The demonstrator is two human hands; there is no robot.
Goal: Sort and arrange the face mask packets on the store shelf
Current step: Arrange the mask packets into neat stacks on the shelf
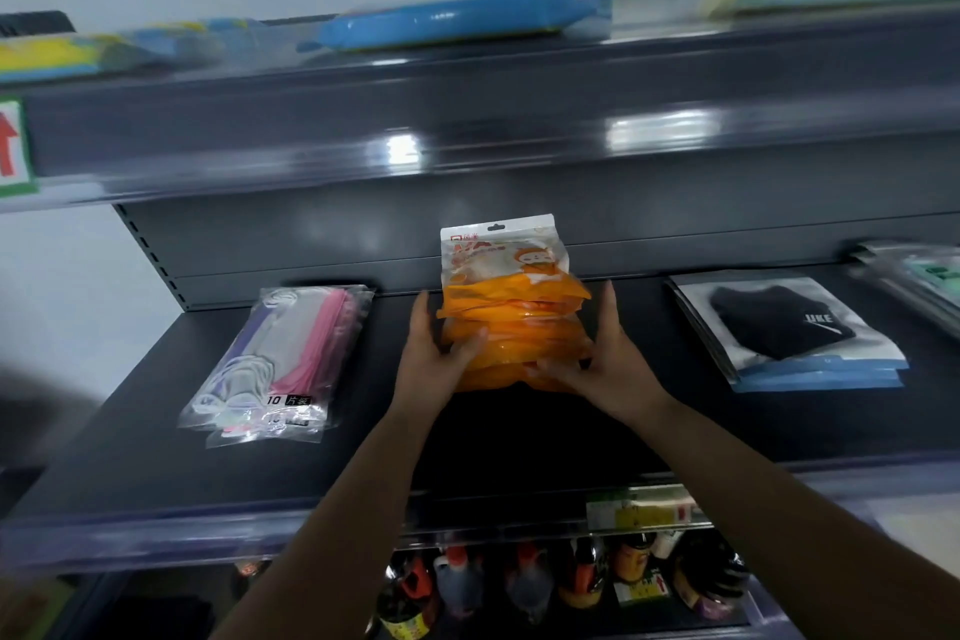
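Bottles (524, 587) on the lowest shelf, nearest, dark sauces with red and orange caps; roughly seven in the row, blurred, count not certain. One yellow-green price tag (644, 509) on the rail above them.

Middle shelf (130, 457), dark grey. Two bare forearms reach in over its front edge. Left hand (434, 353) and right hand (605, 359) flank one stack of orange mask packets (514, 327) at the shelf's centre. Each hand's grip: fingers straight along the stack's side, thumb laid over the lower front, pressing inward rather than curled round it. Stack lies on the shelf, fanned; packets in it too overlapped to count. Rear packet shows a white header with a hang hole and a cartoon face.

Left of it, well apart, one pile of clear packets (275, 364) with pink and white masks, at least two, lying flat and askew.

Right, well apart, one pile of black-mask packets (789, 327) with blue lower edges, several deep. Further right at the frame edge, one more pile, greenish (919, 276), blurred.

Top shelf (467, 120), farthest: blue and yellow packets (447, 18) lying flat along it, about five, smeared by motion.
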